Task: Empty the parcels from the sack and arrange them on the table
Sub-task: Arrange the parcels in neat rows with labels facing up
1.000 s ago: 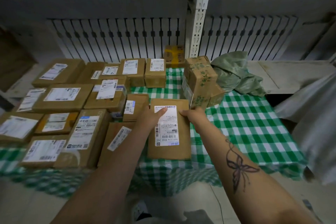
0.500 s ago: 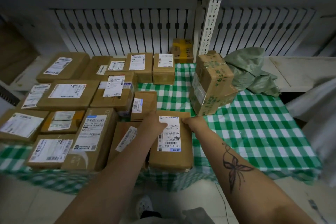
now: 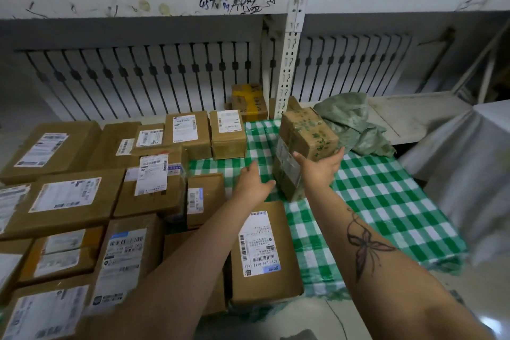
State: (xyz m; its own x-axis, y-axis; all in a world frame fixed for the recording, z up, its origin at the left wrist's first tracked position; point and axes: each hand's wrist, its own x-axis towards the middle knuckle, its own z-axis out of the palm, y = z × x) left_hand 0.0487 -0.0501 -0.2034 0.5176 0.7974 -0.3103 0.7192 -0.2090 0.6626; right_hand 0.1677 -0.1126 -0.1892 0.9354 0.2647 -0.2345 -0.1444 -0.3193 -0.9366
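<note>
Green-and-white checked cloth covers the table [image 3: 386, 201], which stands before white shelving in a dim storeroom. On it, right of centre, a tall carton [image 3: 309, 135] with green printing leans at a tilt, its low near corner seemingly down on the cloth. The right hand [image 3: 320, 170] is spread wide with its palm against the carton's near lower side. The left hand [image 3: 252, 183] reaches in just beside it, fingers straight, holding nothing and not touching the carton.

It looks stiff and taped over, so probably slick. It is bulkier than its neighbours and I would guess heavier. Two palms low on opposite faces would steady it best.

Just behind the carton lies the crumpled green sack [image 3: 350, 121]. Near the front edge lies a flat labelled parcel [image 3: 262, 251]. Rows of brown parcels [image 3: 69, 201] fill the left half. A radiator [image 3: 138, 77] lines the far wall.
</note>
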